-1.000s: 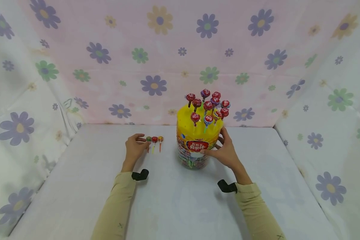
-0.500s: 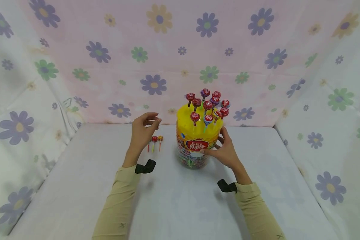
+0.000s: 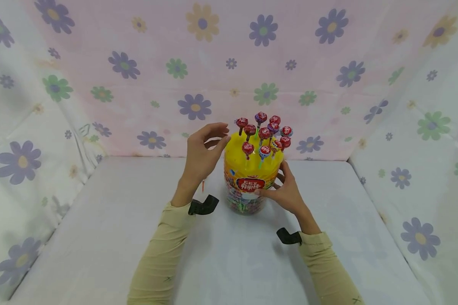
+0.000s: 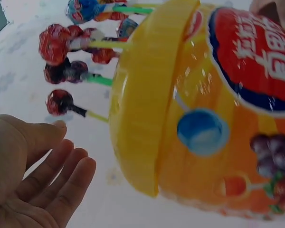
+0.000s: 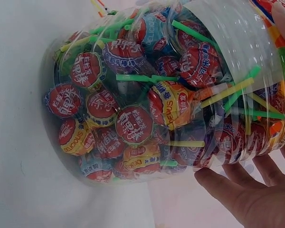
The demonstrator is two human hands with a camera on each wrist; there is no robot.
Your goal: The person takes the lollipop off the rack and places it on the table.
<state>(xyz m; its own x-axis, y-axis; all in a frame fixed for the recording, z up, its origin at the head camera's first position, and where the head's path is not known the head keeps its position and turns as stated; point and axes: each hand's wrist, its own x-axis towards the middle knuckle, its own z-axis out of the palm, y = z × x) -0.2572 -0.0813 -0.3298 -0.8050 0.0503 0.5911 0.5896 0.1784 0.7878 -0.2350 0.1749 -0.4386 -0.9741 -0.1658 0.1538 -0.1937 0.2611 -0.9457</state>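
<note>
A clear plastic jar (image 3: 250, 184) with a yellow lid (image 3: 234, 153) and a red label stands on the table. Several wrapped lollipops (image 3: 264, 134) stick up out of the lid, while many more fill the jar, as the right wrist view shows through its wall. My right hand (image 3: 288, 192) grips the jar's right side, thumb in front and fingers around the back. Beside the lid's left edge is my left hand (image 3: 204, 152), raised, its fingers loosely bent. In the left wrist view nothing lies between its fingers, and the nearest lollipop (image 4: 60, 101) stands just beyond the fingertips.
An orange lollipop stick (image 3: 203, 186) shows on the white table (image 3: 99, 233), below my left hand; the rest is hidden behind that hand. Flower-patterned cloth (image 3: 149, 84) walls the table at the back and both sides.
My left hand has left the three lollipops lying on the table and moved up and right to the lid, empty. My right hand stays on the jar.
</note>
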